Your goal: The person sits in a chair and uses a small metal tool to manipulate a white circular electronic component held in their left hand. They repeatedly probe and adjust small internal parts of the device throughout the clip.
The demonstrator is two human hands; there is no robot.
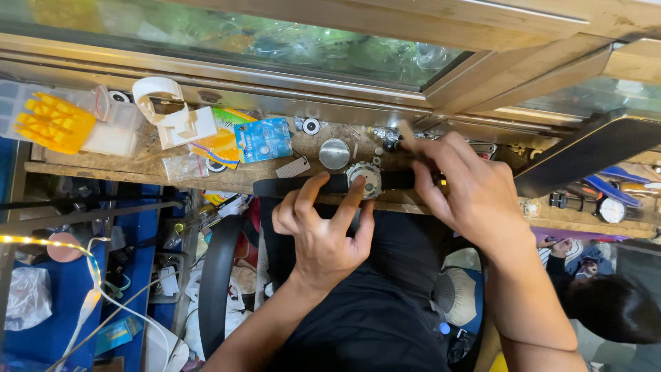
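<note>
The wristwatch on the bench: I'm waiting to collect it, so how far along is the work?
Done: the round metal back cover lies off beside the wristwatch. In hand: the left hand steadies the case with thumb and forefinger while the right hand works a thin tool at it. Left: the cover is not yet back on.

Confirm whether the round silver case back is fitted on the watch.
No: the case back lies apart on the bench, above the watch.

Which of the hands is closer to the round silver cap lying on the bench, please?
Left. The left hand reaches a finger up just below-right of the silver cap; the right hand works farther off to its right.
</note>
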